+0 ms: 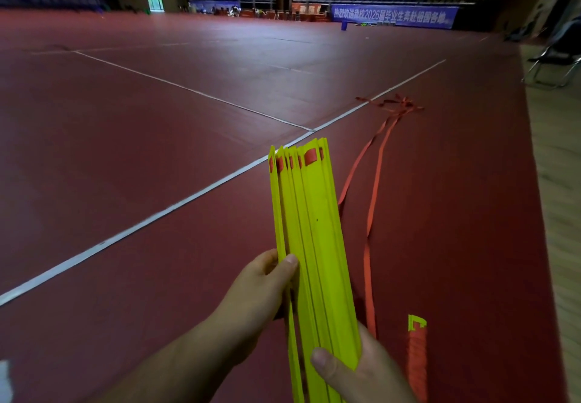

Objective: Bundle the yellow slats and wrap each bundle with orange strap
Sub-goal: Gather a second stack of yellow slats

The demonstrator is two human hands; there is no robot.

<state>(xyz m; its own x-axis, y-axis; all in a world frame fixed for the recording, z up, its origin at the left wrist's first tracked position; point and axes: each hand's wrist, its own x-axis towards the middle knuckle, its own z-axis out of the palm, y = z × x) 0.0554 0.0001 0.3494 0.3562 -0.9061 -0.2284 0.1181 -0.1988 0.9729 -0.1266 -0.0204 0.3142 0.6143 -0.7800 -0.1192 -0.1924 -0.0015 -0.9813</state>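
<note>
A white line (pixel 157 220) crosses the red floor (pixel 125 119) on the left. Our left hand (pixel 261 289) grips the left edge of the slats (pixel 311 229), thumb pressed on top. The yellow slats are held above the floor as a loose stack, fanned a little, pointing away from us. Our right hand (pixel 361 371) grips their near end, thumb on top. To the right, an orange strap (pixel 374 201) trails along the floor. Beside it lies a bundle (pixel 416 349) wrapped in orange. A chair (pixel 553 66) stands far right.
</note>
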